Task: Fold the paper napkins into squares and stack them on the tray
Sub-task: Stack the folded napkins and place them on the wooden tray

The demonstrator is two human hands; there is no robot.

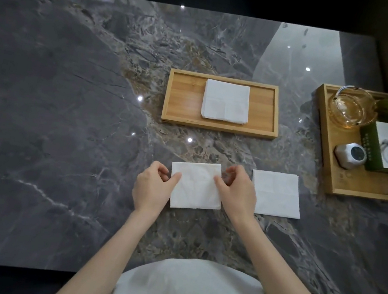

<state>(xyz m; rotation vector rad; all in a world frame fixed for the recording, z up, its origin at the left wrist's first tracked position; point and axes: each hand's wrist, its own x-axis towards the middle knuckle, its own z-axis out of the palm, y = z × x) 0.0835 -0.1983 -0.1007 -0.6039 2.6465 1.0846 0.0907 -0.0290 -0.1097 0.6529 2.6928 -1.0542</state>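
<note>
A folded napkin [195,189] is held flat on the marble table [53,127], pinched at its 2 side edges: the left hand [151,187] is closed on the left edge, thumb on top, and the right hand [236,194] is closed on the right edge in the same way, so the paper lies directly between the 2 hands. The piece is seen as close to square, only slightly wider than deep, so its long axis, such as it is, runs left to right, from one hand to the other. The tray [185,95] lies straight ahead, well apart from the hands, across a bare stretch of table, and a stack of folded napkins [226,101] is already laid on its right-of-centre part. The stack is judged to sit slightly nearer the right hand than the left. A forward carry, with no turning of the paper, is judged to be what the next move calls for, since the held edges already run parallel to those of the stack. 1 more napkin pile [276,193] is left just beside the right hand, and a second tray [330,166] of tea things stands at the far right
</note>
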